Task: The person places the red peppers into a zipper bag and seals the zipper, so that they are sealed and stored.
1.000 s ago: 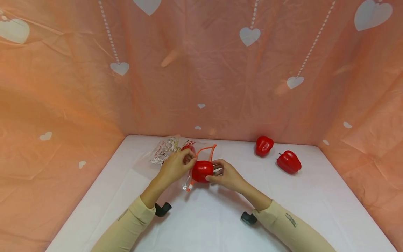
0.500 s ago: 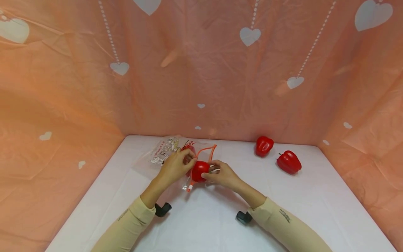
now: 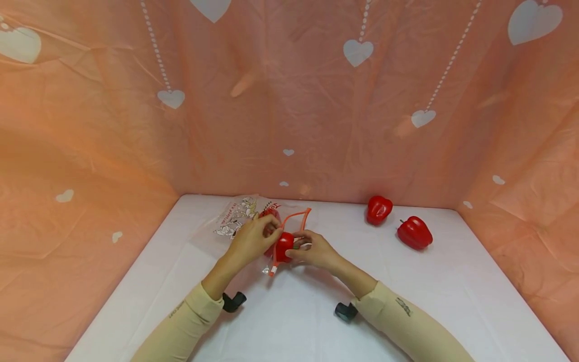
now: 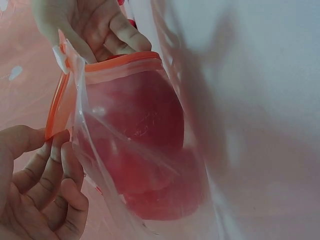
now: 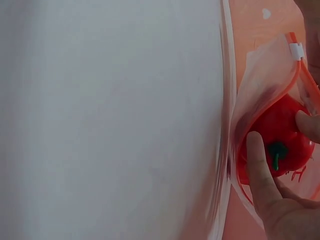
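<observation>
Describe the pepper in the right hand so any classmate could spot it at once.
On the white table, find the clear, orange-rimmed bag the left hand pinches. At its mouth is a red pepper. Unlike the two loose peppers to the right, it is gripped by the right hand.

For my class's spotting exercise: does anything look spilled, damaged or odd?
Nothing stands out: the right hand holds a red pepper in the mouth of the open bag; two loose peppers rest on the table.
</observation>
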Available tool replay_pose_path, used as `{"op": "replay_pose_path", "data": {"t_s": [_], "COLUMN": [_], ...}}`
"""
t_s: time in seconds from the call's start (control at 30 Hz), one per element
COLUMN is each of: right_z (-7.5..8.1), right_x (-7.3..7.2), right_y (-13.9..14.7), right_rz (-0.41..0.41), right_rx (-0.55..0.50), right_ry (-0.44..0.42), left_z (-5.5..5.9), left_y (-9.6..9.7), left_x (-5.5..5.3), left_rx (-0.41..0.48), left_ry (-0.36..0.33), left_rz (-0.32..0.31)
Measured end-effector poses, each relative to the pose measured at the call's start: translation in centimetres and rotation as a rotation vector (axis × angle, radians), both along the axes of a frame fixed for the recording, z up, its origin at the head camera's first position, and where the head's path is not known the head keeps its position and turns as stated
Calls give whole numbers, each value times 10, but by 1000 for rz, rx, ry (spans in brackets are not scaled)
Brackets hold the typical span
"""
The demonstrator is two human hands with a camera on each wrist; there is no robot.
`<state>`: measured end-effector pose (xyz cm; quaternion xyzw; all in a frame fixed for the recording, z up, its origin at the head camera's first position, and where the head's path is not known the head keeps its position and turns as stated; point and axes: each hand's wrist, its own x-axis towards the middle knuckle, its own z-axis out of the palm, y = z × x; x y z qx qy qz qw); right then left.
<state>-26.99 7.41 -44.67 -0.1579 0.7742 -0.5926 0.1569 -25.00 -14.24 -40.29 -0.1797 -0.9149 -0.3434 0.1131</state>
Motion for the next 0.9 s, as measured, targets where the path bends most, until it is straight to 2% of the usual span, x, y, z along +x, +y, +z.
{"op": "replay_pose_path", "data": {"t_s": [0.13,0.27,0.7,0.9], "right_z": [2,1,-3,-3], "right_x": [0,-1,-4,-5], "right_y": [-4,-6,-14,-16], "right_rz": [-9,-17,-22,-18], "right_rx": [18,11,-58,-31], "right_ry": [21,7,-56,-39], "left_z": [0,0,-2,0], "left_y": [-1,-1,-1,-1], "left_x": [0,0,-1,-1], "left_rx": [6,8,11,6], "left_ry": [19,29,10,9], "left_rz": [-13,-17,2,5]}}
